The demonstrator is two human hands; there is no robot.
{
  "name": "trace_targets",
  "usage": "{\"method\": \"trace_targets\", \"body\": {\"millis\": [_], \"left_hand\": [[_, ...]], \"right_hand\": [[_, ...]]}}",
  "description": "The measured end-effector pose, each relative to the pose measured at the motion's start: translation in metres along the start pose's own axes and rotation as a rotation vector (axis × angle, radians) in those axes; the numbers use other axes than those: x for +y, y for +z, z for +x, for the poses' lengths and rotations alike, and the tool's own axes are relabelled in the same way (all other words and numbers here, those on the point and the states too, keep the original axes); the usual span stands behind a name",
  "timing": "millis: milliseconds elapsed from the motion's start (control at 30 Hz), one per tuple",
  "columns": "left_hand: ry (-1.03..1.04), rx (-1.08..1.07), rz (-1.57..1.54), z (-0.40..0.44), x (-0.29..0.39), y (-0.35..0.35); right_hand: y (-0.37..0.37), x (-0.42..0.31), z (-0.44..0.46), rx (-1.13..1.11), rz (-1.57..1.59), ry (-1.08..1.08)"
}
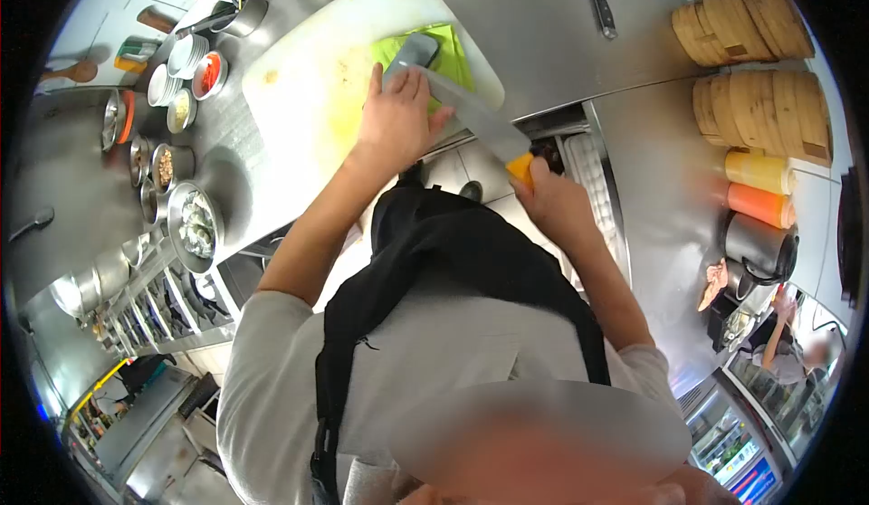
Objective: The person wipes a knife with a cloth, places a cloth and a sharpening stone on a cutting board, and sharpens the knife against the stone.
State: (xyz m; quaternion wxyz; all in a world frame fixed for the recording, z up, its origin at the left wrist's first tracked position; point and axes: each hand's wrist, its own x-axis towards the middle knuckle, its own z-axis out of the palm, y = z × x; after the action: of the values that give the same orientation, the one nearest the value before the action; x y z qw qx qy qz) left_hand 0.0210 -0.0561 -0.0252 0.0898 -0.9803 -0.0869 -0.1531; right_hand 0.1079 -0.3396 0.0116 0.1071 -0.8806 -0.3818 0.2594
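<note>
My right hand is closed around the yellow handle of a large kitchen knife. Its broad blade points up and left, over the near edge of the white cutting board. With its fingers stretched out, my left hand lies at the blade's far end. Under those fingertips is a grey block that looks like a whetstone, resting on a folded green cloth. The fingers partly cover both the block and the blade tip, so exact contact is hard to see.
Another knife lies on the steel counter. Bamboo steamers and squeeze bottles stand at right. Bowls of ingredients line the left side. An open drawer is beside my right hand. Another person is at far right.
</note>
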Motion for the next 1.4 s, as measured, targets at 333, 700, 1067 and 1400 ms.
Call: {"method": "trace_targets", "body": {"millis": [333,700,1067,1400], "left_hand": [[-0.107,-0.327,0.057,0.011,-0.025,-0.012],[-0.174,-0.389,0.007,0.021,-0.034,-0.02],[-0.07,-0.06,-0.051,-0.007,0.003,0.001],[-0.132,-0.389,-0.053,0.024,-0.005,-0.017]], "right_hand": [[0.0,0.002,0.059,0.129,0.026,-0.189],[-0.016,-0.007,0.083,0.019,0.007,-0.136],[-0.01,0.003,0.018,0.07,0.015,-0.047],[-0.003,-0.005,0.018,0.126,-0.009,-0.048]]}}
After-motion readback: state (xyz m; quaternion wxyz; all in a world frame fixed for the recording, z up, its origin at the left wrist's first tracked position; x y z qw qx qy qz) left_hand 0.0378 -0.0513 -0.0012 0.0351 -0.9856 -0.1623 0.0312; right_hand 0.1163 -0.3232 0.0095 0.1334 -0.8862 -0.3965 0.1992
